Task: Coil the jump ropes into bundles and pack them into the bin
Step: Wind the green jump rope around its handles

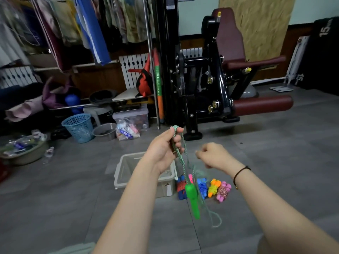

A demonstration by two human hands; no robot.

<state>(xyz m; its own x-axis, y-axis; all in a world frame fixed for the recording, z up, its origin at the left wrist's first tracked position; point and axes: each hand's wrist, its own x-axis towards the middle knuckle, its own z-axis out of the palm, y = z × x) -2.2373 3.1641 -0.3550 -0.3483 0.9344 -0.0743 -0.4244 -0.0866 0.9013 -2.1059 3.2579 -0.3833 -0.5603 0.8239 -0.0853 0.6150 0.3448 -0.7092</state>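
My left hand (165,147) grips a folded green-and-white jump rope (178,154) near its top bend. The strands hang down to a green handle (192,198) and a loose loop near the floor. My right hand (212,155) is beside the strands with curled, blurred fingers; whether it pinches the rope is unclear. A pale open bin (126,173) stands on the floor under my left forearm. Right of the bin lie several coiled rope bundles: red-blue (180,187), blue (201,186), orange-yellow (212,187) and pink (222,191).
A black weight machine (201,79) with maroon pads stands behind. At the left are a blue mesh basket (79,127), a grey bowl (104,132), a clear storage box (131,118) and a clothes rack (73,30). Grey floor tiles (275,162) stretch to the right.
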